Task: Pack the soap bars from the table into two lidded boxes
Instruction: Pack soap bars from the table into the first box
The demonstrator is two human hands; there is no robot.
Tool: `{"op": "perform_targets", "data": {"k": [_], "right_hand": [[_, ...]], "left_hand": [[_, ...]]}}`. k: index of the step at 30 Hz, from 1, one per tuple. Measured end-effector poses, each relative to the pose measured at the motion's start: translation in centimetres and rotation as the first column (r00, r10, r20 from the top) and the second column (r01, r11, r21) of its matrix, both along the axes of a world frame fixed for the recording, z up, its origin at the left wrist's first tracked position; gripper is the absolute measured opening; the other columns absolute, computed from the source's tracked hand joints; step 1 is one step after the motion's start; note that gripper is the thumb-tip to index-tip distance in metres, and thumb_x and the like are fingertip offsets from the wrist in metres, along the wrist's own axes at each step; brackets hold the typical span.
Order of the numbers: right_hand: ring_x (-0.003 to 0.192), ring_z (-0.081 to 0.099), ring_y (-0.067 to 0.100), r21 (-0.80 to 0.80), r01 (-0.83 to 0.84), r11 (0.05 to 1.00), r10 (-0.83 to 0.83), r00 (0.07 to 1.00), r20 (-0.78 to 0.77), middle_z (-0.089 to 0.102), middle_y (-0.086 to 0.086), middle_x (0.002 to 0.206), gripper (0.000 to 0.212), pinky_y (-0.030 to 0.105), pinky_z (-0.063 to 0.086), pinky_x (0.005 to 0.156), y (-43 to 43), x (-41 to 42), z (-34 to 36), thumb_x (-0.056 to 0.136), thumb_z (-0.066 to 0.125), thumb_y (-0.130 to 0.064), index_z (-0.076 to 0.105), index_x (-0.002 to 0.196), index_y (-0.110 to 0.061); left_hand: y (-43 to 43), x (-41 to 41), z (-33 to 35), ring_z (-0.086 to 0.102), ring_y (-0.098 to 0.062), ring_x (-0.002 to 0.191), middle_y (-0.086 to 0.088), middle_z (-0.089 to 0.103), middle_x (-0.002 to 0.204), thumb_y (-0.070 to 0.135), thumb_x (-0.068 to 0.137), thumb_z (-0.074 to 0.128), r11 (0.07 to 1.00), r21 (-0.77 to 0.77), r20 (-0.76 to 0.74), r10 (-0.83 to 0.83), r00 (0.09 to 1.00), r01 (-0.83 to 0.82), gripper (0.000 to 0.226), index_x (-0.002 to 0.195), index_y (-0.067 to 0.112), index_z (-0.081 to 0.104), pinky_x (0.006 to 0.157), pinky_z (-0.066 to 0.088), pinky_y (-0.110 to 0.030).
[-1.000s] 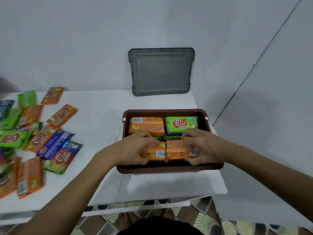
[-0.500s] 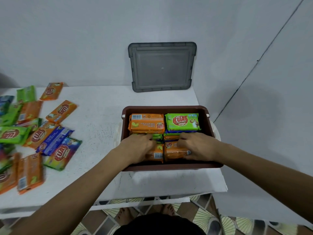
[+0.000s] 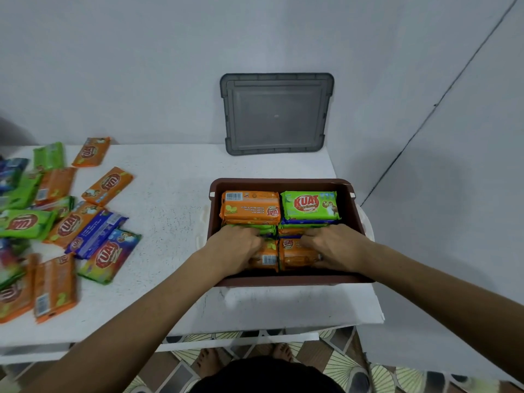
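Brown plastic box (image 3: 283, 183) stands open on the white worktop (image 3: 170, 194), toward its 3 o'clock end. At the box's 12 o'clock side are two stacks, touching each other. One is topped by an orange soap bar (image 3: 249, 207), and the one at its 3 o'clock by a green soap bar (image 3: 310, 205).

At the 6 o'clock side, two orange-wrapped bars sit side by side and touching. The left hand (image 3: 235, 248) grips the left near bar (image 3: 266, 258), fingers curled over its far edge. The right hand (image 3: 337, 246) grips the right near bar (image 3: 297, 255) the same way. Both thumbs are hidden.

The grey lid (image 3: 276, 114) leans against the wall (image 3: 141, 66) at 12 o'clock from the box, its lower edge on the worktop.

Loose soap bars (image 3: 71, 222) in orange, green and blue wrappers lie scattered at 9 o'clock, well apart from the box. Those at the frame edge are blurred.
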State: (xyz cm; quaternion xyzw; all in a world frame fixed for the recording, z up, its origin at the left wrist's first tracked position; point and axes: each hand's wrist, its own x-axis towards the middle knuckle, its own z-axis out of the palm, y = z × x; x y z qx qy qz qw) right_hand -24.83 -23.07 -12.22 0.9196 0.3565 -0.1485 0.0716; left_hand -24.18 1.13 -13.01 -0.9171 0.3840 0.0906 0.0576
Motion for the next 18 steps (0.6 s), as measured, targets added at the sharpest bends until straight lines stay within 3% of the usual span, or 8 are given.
{"op": "perform_targets", "data": {"k": [6,12,15,18], "right_hand": [[0.103,0.059,0.014,0.14,0.078,0.987,-0.08,0.997,0.008,0.062,-0.003,0.116,0.042,0.023,0.047,0.082,0.6,0.2,1.1,0.093,0.048,-0.05,0.056,0.124,-0.022],[0.101,0.06,0.012,0.296,0.103,0.95,-0.117,0.993,0.029,0.065,-0.005,0.116,0.042,0.033,0.052,0.087,4.2,1.8,4.7,0.094,0.046,-0.05,0.056,0.127,-0.026],[0.09,0.061,0.012,0.38,0.053,0.923,-0.089,0.993,0.078,0.067,-0.004,0.106,0.04,0.034,0.053,0.08,7.2,3.1,6.6,0.093,0.048,-0.048,0.06,0.122,-0.023],[0.092,0.061,0.016,0.425,0.023,0.905,-0.07,0.993,0.096,0.067,-0.004,0.105,0.041,0.037,0.051,0.078,11.0,4.7,7.5,0.09,0.045,-0.052,0.061,0.117,-0.025]], "left_hand": [[0.5,-0.3,0.8,0.058,-0.02,0.112,0.0,0.059,0.127,0.038,0.089,0.059,0.998,-0.063,-0.01,0.024,1.0,-0.024,0.045,0.129,0.02,0.054,0.088,0.052,-0.035],[3.4,-0.9,4.6,0.051,-0.013,0.121,0.01,0.048,0.141,0.042,0.092,0.055,0.94,-0.281,-0.086,0.178,0.98,-0.195,0.055,0.144,0.036,0.035,0.094,0.045,-0.03],[6.2,-1.0,5.8,0.052,-0.01,0.116,0.01,0.053,0.132,0.041,0.093,0.055,0.873,-0.383,-0.109,0.282,0.953,-0.302,0.051,0.141,0.038,0.039,0.091,0.045,-0.027],[10.0,-1.0,5.8,0.053,-0.009,0.115,0.01,0.055,0.129,0.043,0.093,0.054,0.809,-0.392,-0.114,0.43,0.896,-0.438,0.047,0.137,0.035,0.045,0.094,0.047,-0.029]]}}
